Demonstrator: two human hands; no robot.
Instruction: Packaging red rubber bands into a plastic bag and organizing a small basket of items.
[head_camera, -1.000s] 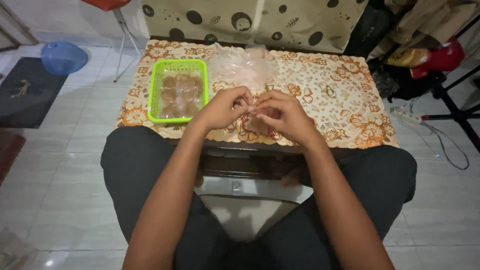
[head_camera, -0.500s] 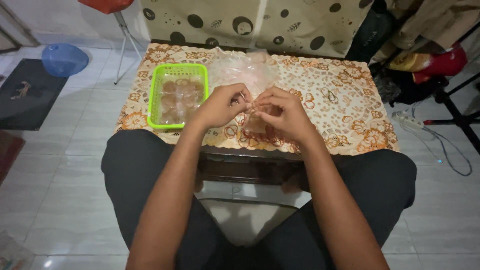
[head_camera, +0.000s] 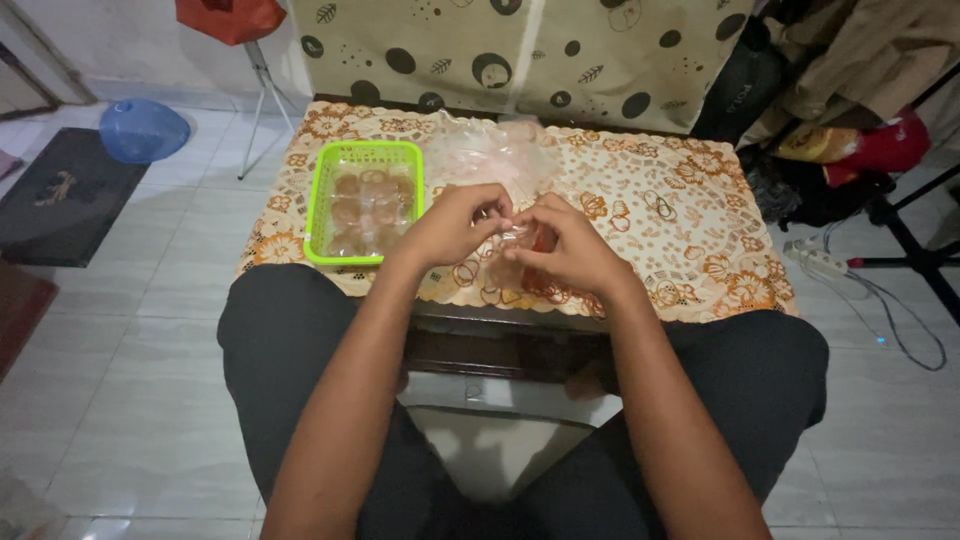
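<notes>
My left hand (head_camera: 455, 225) and my right hand (head_camera: 565, 245) meet over the near edge of a low table, fingertips pinched together on a small clear plastic bag (head_camera: 507, 262) with something brown inside. The bag hangs just below my fingers, partly hidden by them. To the left stands a green plastic basket (head_camera: 318, 205) holding several small brown packed pieces. Behind my hands lies a heap of clear plastic bags (head_camera: 485, 150).
The table carries a cream cloth with orange flowers (head_camera: 690, 215); rubber bands (head_camera: 655, 207) lie on it at the right. A blue bowl (head_camera: 142, 130) sits on the floor at far left. A power strip and cables (head_camera: 830, 265) lie right.
My hands have drawn closer together and slightly lower on the small bag. The camera has tilted a little, so the table sits lower in view.
</notes>
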